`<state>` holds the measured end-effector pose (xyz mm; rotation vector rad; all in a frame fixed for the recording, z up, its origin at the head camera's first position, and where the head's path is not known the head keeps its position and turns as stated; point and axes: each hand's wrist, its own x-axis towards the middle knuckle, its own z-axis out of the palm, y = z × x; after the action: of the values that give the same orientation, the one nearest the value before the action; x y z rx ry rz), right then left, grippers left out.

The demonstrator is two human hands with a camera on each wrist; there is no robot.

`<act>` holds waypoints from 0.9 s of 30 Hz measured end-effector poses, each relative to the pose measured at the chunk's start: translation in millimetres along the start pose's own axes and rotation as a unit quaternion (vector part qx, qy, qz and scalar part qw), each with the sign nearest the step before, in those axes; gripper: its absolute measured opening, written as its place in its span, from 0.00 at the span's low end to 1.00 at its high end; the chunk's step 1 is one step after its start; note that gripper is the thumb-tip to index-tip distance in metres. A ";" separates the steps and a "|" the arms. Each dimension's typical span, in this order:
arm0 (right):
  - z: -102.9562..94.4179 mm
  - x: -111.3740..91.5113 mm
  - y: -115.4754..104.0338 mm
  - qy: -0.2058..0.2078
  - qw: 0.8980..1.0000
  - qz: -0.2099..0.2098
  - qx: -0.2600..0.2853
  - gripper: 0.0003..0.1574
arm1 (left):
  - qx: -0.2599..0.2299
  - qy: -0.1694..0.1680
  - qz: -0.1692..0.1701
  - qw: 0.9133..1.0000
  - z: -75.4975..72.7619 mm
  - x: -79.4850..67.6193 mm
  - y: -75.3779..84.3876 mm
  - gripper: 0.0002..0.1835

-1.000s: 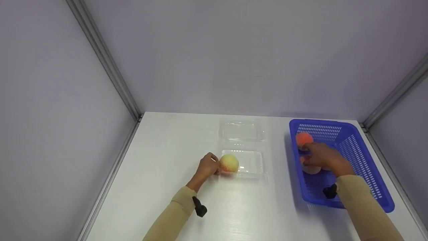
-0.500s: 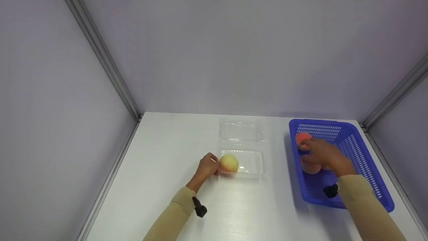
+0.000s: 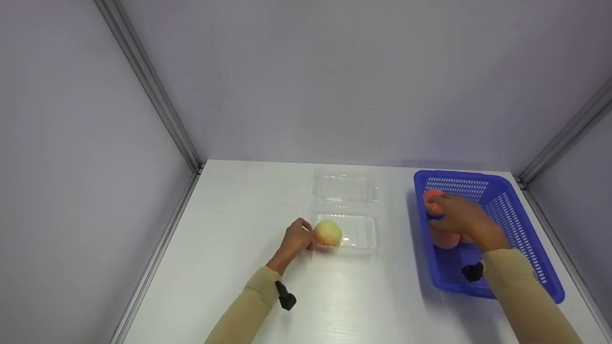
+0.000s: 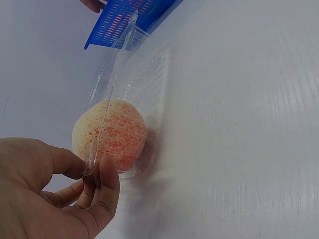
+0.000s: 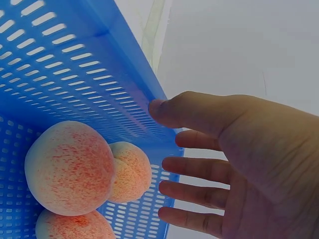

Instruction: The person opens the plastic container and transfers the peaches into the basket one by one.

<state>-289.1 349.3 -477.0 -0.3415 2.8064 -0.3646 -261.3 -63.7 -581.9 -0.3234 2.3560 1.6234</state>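
At the near left corner of a clear plastic clamshell box (image 3: 361, 230), my left hand (image 3: 297, 238) pinches the rim between thumb and fingers. One yellow peach with red speckles (image 4: 112, 134) sits in the box beside those fingers. My right hand (image 3: 461, 222) is over the blue basket (image 3: 452, 270), fingers extended and parted from the thumb. In the right wrist view its palm holds nothing, and the fingers point toward a large peach (image 5: 70, 169), a smaller-looking peach (image 5: 130, 172) behind it and another peach (image 5: 75, 226) below. The hand partly covers the peaches in the head view.
The box's lid (image 3: 345, 186) lies folded back toward the rear wall (image 3: 306, 95). The basket stands at the right of the white table (image 3: 248, 205), near its right edge. Grey metal rails (image 3: 148, 81) frame the side walls.
My right hand has drawn slightly up and away from the nearer peach in the basket, its fingers spreading wider, so more of that peach shows. The left hand, box and its peach stay put.
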 end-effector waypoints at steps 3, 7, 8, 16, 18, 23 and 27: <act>-1.1 -0.4 -1.5 0.011 1.000 -0.008 -0.008 0.45 | -0.002 -0.004 0.003 1.000 -0.5 0.3 -1.1 0.07; -1.9 0.6 -4.7 0.023 0.999 -0.020 -0.020 0.44 | -0.008 -0.007 0.010 1.000 -1.6 0.9 -2.8 0.09; -2.2 1.0 -6.0 0.021 0.999 -0.018 -0.018 0.44 | -0.010 -0.008 0.011 1.000 -1.9 1.0 -3.1 0.09; -3.2 4.6 -14.9 0.036 0.999 -0.030 -0.017 0.40 | -0.004 -0.005 0.005 1.000 -2.6 0.6 -2.5 0.09; -2.8 5.9 -16.7 0.047 0.998 -0.040 -0.024 0.38 | 0.001 -0.004 0.004 1.000 -2.5 0.7 -2.6 0.09; -2.2 8.4 -22.9 0.071 0.995 -0.057 -0.034 0.36 | 0.005 -0.005 0.005 1.000 -3.1 1.5 -3.2 0.09; -1.3 10.0 -26.4 0.081 0.994 -0.068 -0.033 0.36 | 0.006 -0.006 0.004 1.000 -3.6 0.6 -2.0 0.09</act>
<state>-293.7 322.0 -470.9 -0.5414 2.9682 -0.3444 -261.5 -67.8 -582.6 -0.3004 2.3609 1.6090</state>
